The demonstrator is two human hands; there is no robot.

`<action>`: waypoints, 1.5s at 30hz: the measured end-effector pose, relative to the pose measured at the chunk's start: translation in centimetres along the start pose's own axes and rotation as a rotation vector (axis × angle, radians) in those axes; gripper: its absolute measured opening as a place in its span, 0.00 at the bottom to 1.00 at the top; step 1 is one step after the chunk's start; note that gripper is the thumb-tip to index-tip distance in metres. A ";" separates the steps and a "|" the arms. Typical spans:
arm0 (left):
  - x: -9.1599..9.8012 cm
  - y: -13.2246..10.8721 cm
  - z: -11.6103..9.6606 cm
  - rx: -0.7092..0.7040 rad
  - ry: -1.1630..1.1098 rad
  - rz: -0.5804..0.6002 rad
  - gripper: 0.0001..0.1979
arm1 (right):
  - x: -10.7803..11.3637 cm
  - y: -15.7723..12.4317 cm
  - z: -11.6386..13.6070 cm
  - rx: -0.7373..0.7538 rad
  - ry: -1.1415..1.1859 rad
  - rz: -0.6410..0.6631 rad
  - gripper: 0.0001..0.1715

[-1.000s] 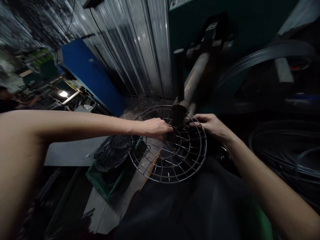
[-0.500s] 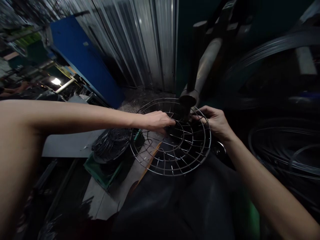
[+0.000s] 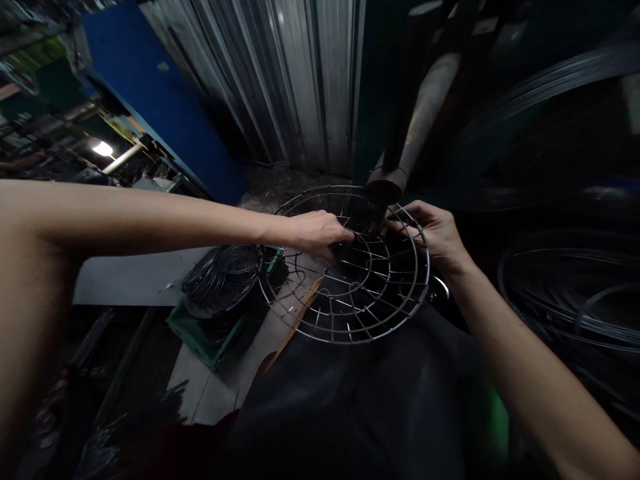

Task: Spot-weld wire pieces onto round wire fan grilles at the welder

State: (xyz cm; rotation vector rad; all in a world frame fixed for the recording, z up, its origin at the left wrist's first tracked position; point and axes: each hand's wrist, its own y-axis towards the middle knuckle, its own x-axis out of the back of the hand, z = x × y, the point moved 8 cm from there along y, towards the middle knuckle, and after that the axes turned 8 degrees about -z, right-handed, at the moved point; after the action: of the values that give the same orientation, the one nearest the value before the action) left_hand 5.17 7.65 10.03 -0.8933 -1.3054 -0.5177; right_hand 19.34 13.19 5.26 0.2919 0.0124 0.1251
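Observation:
A round wire guard (image 3: 345,339), made of concentric rings joined by short spokes, lies tilted in front of me under a machine's cylindrical head (image 3: 386,188). My left hand (image 3: 323,233) reaches across from the left, its fingers closed on the inner rings. On the far right side, my right hand (image 3: 433,233) pinches the guard's rim, with thumb and fingers close to the tool below the cylinder. The fingertips of both hands are partly hidden by wire and shadow.
At lower left a green crate (image 3: 200,343) holds dark wire rings (image 3: 223,277). A blue panel (image 3: 155,93) leans before the corrugated metal wall (image 3: 300,80). Large wire coils (image 3: 590,293) stand at right. A grey pipe (image 3: 433,100) slopes down to the machine head.
The view has shifted slightly, so the machine head sits a little further right. Both hands keep their hold on the wire guard, which has moved slightly right and up in view.

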 end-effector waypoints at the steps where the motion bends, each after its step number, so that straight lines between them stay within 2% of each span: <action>1: 0.0 0.0 0.0 -0.001 0.002 0.001 0.21 | 0.0 0.0 0.0 -0.001 0.007 -0.001 0.13; 7: 0.1 0.1 0.1 -0.006 -0.004 -0.003 0.20 | -0.1 -0.1 0.0 -0.034 0.051 0.000 0.12; 20: 0.3 0.1 0.2 -0.004 -0.063 -0.011 0.17 | 0.2 0.1 -0.2 -0.033 -0.013 -0.029 0.13; 25: 0.1 0.1 0.7 0.060 -0.078 0.000 0.16 | 0.2 0.5 -1.2 -0.032 0.037 -0.023 0.14; 31: 0.3 0.2 0.5 0.052 -0.043 0.017 0.20 | 0.2 0.7 -2.1 -0.057 0.081 0.046 0.17; 35: 0.7 -0.1 0.2 0.051 -0.018 -0.017 0.20 | 2.9 -0.2 -0.9 -0.060 -0.079 -0.040 0.22; 38: 0.9 -0.3 0.1 0.056 -0.006 -0.050 0.19 | 5.0 -0.9 0.9 -0.035 -0.260 -0.071 0.19; 41: 0.8 -0.4 0.0 0.067 0.020 -0.031 0.19 | 5.1 -0.7 2.4 -0.012 -0.365 -0.004 0.18; 45: 0.7 -0.5 -0.3 0.062 0.069 -0.016 0.17 | 4.0 0.0 3.4 -0.018 -0.430 0.069 0.19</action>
State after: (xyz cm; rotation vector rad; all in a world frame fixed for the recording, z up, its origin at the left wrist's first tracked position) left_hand 5.11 7.27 10.80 -0.8075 -1.2602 -0.5137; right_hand 23.44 12.71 8.53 0.2964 -0.4252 0.1287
